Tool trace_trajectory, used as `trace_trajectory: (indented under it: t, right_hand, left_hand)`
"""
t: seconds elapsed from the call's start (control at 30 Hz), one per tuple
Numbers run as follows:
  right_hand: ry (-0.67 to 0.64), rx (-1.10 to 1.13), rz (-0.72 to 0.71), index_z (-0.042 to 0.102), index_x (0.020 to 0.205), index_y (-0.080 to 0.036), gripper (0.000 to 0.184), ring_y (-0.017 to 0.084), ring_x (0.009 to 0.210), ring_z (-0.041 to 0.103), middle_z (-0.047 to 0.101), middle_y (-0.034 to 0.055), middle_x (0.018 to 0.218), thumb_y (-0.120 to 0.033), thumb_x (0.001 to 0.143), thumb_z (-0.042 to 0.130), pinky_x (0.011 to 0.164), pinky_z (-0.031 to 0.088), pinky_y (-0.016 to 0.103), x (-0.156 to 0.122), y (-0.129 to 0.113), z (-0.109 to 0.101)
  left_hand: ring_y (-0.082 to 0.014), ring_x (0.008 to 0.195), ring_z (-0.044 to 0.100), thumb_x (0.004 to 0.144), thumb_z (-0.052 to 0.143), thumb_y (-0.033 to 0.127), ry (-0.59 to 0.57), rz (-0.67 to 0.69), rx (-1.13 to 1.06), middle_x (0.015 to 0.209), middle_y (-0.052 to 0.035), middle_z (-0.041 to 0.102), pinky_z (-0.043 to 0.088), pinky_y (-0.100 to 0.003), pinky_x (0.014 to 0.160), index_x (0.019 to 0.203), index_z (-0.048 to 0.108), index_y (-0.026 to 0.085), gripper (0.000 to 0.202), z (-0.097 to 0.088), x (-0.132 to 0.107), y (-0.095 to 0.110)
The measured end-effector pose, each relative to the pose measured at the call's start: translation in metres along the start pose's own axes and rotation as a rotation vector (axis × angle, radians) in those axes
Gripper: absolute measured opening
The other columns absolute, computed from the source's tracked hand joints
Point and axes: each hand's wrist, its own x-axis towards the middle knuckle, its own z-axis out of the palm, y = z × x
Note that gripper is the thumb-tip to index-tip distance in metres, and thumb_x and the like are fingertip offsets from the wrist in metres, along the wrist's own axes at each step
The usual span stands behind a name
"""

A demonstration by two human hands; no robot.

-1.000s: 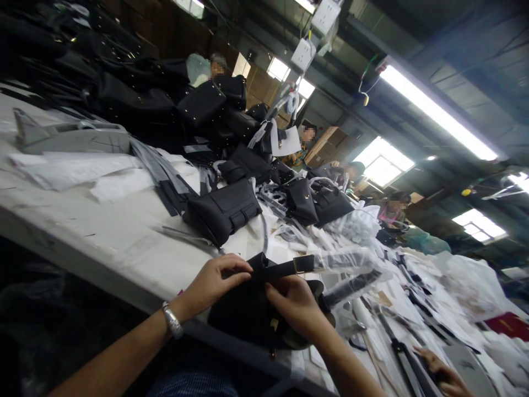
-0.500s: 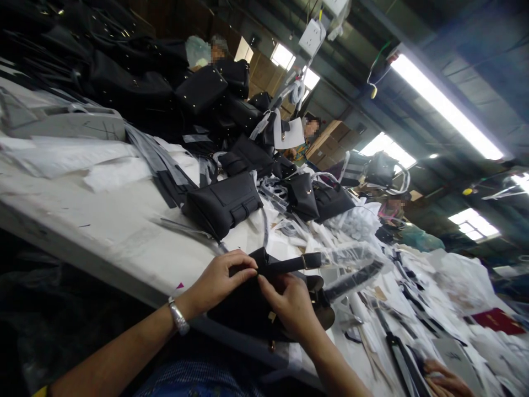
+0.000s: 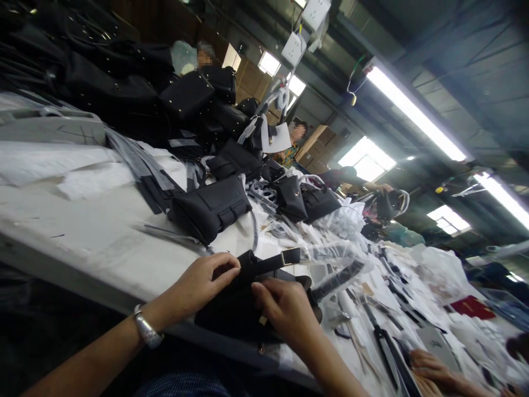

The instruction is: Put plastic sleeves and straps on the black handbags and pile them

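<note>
A black handbag (image 3: 225,320) lies at the table's near edge in the head view, in front of my body. My left hand (image 3: 202,281), with a silver band at the wrist, pinches the bag's upper edge beside the base of its strap. The fingers of my right hand (image 3: 285,311) are curled against the top of the bag, closed on its edge; exactly what they pinch is hidden. Above that hand runs a black handle strap (image 3: 268,264) with a gold buckle (image 3: 284,258). Clear plastic wrap (image 3: 330,253) covers the strap's far part.
Another black handbag (image 3: 212,209) lies just beyond, and a heap of black bags (image 3: 115,82) fills the back left. White wrapping sheets (image 3: 95,176) and loose straps (image 3: 140,165) cover parts of the table (image 3: 95,220). Another person's hand (image 3: 432,369) is at lower right.
My fingertips, nearly touching before, are now slightly apart, the right ones a little lower. Both hands remain on the handbag. The whole view has shifted, so most things appear further left.
</note>
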Motion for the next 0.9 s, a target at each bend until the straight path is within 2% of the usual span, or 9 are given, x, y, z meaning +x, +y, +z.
trace_trajectory:
  t: [0.1, 0.17, 0.2, 0.3, 0.37, 0.53, 0.7, 0.8, 0.9]
  right_hand:
    - [0.125, -0.175, -0.311, 0.071, 0.073, -0.019, 0.028, 0.014, 0.056, 0.061, 0.067, 0.0028, 0.061, -0.031, 0.094, 0.056, 0.059, 0.045, 0.025, -0.008, -0.018, -0.025]
    - [0.18, -0.224, -0.518, 0.073, 0.099, -0.021, 0.016, 0.019, 0.078, 0.068, 0.074, 0.0068, 0.086, -0.027, 0.092, 0.059, 0.077, 0.05, 0.029, -0.003, -0.033, -0.042]
    - [0.169, -0.23, -0.561, 0.069, 0.114, -0.022, 0.025, 0.022, 0.093, 0.068, 0.074, 0.0085, 0.102, -0.028, 0.091, 0.061, 0.089, 0.049, 0.033, 0.002, -0.04, -0.049]
    - [-0.011, -0.169, -0.465, 0.047, 0.142, -0.028, 0.057, 0.027, 0.112, 0.063, 0.067, 0.008, 0.124, -0.036, 0.088, 0.065, 0.101, 0.045, 0.042, 0.025, -0.056, -0.068]
    - [-0.134, -0.064, -0.369, 0.048, 0.141, -0.03, 0.054, 0.025, 0.109, 0.064, 0.068, 0.005, 0.121, -0.037, 0.089, 0.063, 0.098, 0.048, 0.04, 0.038, -0.059, -0.08]
    - [-0.153, 0.405, -0.195, 0.069, 0.107, -0.019, 0.031, 0.016, 0.081, 0.066, 0.071, 0.0029, 0.092, -0.041, 0.085, 0.066, 0.076, 0.055, 0.028, 0.056, -0.047, -0.107]
    - [0.058, 0.705, -0.229, 0.067, 0.099, -0.023, 0.033, 0.013, 0.074, 0.062, 0.062, -0.0013, 0.078, -0.05, 0.08, 0.071, 0.081, 0.054, 0.031, 0.071, -0.038, -0.121]
    - [0.231, 0.7, -0.286, 0.066, 0.099, -0.025, 0.038, 0.013, 0.075, 0.062, 0.059, -0.001, 0.079, -0.059, 0.082, 0.063, 0.081, 0.055, 0.031, 0.077, -0.042, -0.131]
    - [0.373, 0.645, -0.325, 0.064, 0.104, -0.027, 0.04, 0.01, 0.064, 0.057, 0.055, -0.0023, 0.075, -0.061, 0.089, 0.051, 0.068, 0.054, 0.025, 0.078, -0.048, -0.144]
  left_hand:
    - [-0.0166, 0.077, 0.064, 0.088, 0.06, 0.038, -0.059, -0.059, -0.175, 0.083, -0.0008, 0.068, 0.05, -0.025, 0.067, 0.099, 0.065, 0.019, 0.022, -0.011, 0.002, 0.016]
    - [-0.0173, 0.081, 0.065, 0.084, 0.065, 0.037, -0.089, -0.054, -0.317, 0.087, -0.0016, 0.068, 0.052, -0.026, 0.07, 0.105, 0.062, 0.019, 0.028, -0.018, 0.006, 0.032]
    - [-0.0179, 0.085, 0.065, 0.084, 0.067, 0.037, -0.092, -0.038, -0.373, 0.09, -0.0023, 0.068, 0.053, -0.028, 0.074, 0.106, 0.062, 0.019, 0.03, -0.022, 0.008, 0.042]
    - [-0.0196, 0.09, 0.066, 0.082, 0.069, 0.038, -0.066, 0.017, -0.452, 0.093, -0.0036, 0.069, 0.054, -0.031, 0.079, 0.098, 0.064, 0.018, 0.026, -0.029, 0.014, 0.068]
    - [-0.0195, 0.086, 0.067, 0.082, 0.07, 0.039, -0.001, 0.029, -0.473, 0.091, -0.0032, 0.069, 0.056, -0.031, 0.077, 0.094, 0.065, 0.017, 0.026, -0.03, 0.016, 0.076]
    - [-0.0189, 0.086, 0.067, 0.091, 0.057, 0.045, 0.294, 0.02, -0.33, 0.092, -0.0043, 0.07, 0.055, -0.029, 0.075, 0.101, 0.066, 0.017, 0.031, -0.004, 0.008, 0.049]
    - [-0.0172, 0.083, 0.063, 0.083, 0.07, 0.035, 0.199, 0.125, 0.015, 0.116, -0.0056, 0.064, 0.053, -0.028, 0.071, 0.115, 0.066, 0.025, 0.034, 0.035, -0.001, 0.014]
    - [-0.017, 0.079, 0.062, 0.086, 0.065, 0.031, 0.248, 0.142, 0.074, 0.11, -0.0062, 0.065, 0.053, -0.03, 0.074, 0.114, 0.065, 0.024, 0.029, 0.042, 0.003, 0.01]
    - [-0.0172, 0.078, 0.062, 0.086, 0.066, 0.031, 0.248, 0.146, 0.099, 0.11, -0.0063, 0.065, 0.052, -0.032, 0.078, 0.109, 0.067, 0.023, 0.025, 0.041, 0.007, 0.01]
